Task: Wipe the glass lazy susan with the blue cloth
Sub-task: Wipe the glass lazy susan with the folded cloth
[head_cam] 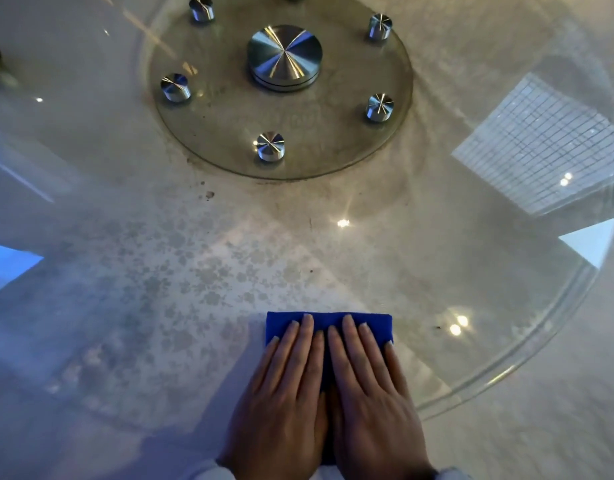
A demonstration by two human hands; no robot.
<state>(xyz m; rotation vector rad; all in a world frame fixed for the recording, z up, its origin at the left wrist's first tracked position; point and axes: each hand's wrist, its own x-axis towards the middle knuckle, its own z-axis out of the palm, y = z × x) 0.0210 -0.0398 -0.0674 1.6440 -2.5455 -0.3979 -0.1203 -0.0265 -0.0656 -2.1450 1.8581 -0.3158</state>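
The glass lazy susan (pixel 437 271) is a large clear round disc filling most of the head view, with its rim curving down the right side. A folded blue cloth (pixel 284 323) lies flat on the glass near the bottom centre. My left hand (pixel 284 400) and my right hand (pixel 371 396) press down on the cloth side by side, palms flat, fingers straight and close together. Most of the cloth is hidden under both hands; only its far edge shows beyond the fingertips.
Under the glass sits a smaller round glass base plate (pixel 229 133) with a large metal hub (pixel 284 57) and several small metal studs (pixel 270 145) around it. Ceiling lights and a window reflect off the glass. The pale tabletop (pixel 541 427) shows beyond the rim.
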